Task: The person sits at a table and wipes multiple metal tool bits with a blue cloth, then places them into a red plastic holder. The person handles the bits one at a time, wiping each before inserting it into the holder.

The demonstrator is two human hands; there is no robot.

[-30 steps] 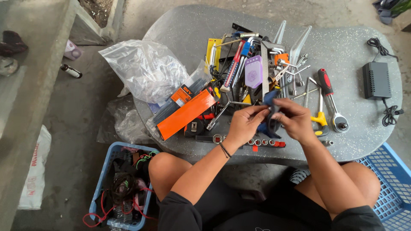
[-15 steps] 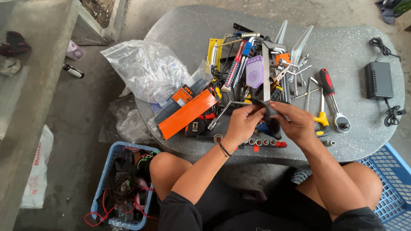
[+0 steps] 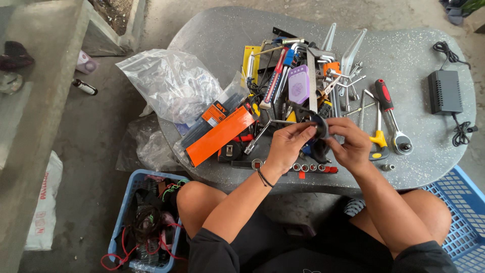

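near the table [image 3: 429, 167] front edge, left hand [image 3: 286, 144] and right hand [image 3: 351, 141] both grip a black roll [image 3: 320, 127]; tools crowd beyond.

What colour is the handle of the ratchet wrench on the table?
Red and black, on the ratchet wrench, right of the hands; clearest in the head view.

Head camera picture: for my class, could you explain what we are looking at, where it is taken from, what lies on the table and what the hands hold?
The camera sits on a seated person's head, looking down past the knees. Both bare hands, the left hand and right hand, pinch one small dark object; what it is cannot be told. On the grey stone table lies a pile of hand tools, with a ratchet wrench, an orange flat package, a clear plastic bag and a black power adapter. A blue basket of wires stands on the floor.
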